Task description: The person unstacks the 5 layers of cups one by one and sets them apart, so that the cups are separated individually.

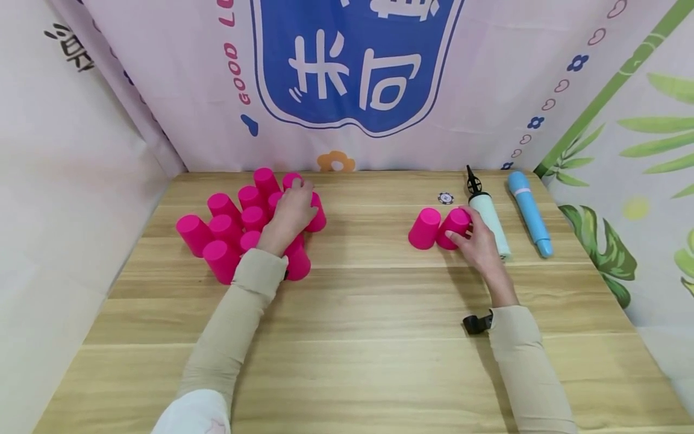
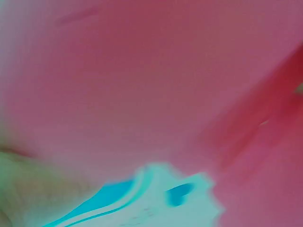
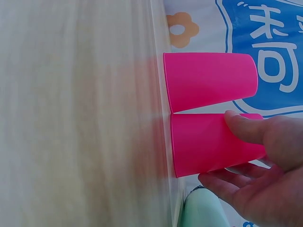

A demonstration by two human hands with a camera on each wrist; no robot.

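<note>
Several bright pink cups [image 1: 220,261] stand upside down in a close group at the left of the table. Over the group's back right part reaches my left hand [image 1: 290,214], its fingertips right at the top of a back cup [image 1: 291,178]. Beside its thumb is another cup [image 1: 318,216]; I cannot tell whether the hand grips one. In the left wrist view a blurred pink cup [image 2: 118,85] fills most of the picture. Farther right, my right hand [image 1: 479,241] holds an upside-down pink cup [image 3: 213,144] between thumb and fingers. A second pink cup [image 3: 208,80] stands right against it.
Behind the right hand lies a pale green hand pump [image 1: 488,220] with a black nozzle. A blue marker-like stick [image 1: 530,211] lies to its right. A small round chip [image 1: 446,198] is near the back edge. Printed cloth [image 1: 206,132] hangs behind the wooden table [image 1: 368,337].
</note>
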